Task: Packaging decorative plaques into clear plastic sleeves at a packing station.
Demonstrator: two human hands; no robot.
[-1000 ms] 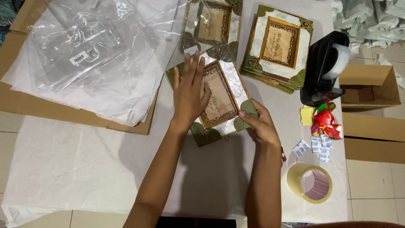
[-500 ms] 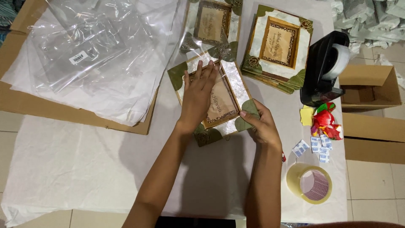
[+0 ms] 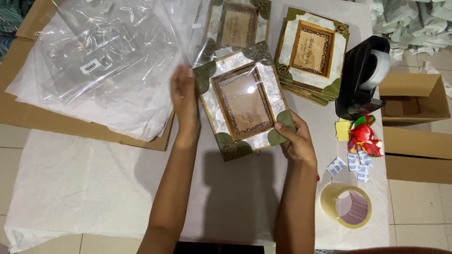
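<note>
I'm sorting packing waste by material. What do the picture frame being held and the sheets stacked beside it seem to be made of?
Picture frame: pearly, mottled panels like shell inlay, a brown wood-like inner border and green leaf-shaped corners; a glossy clear film seems to cover it, given the glare. Sheets: thin transparent plastic, crinkled and shiny, lying on white matte tissue-like paper.

A wooden picture frame, inlaid with pearly shell-like panels and matt green leaf corners, is seen wrapped in glossy clear plastic film that catches the light. To the far left, crinkled transparent plastic sheets are laid over matt white paper and brown cardboard. The table is covered with matt, creased white paper
</note>
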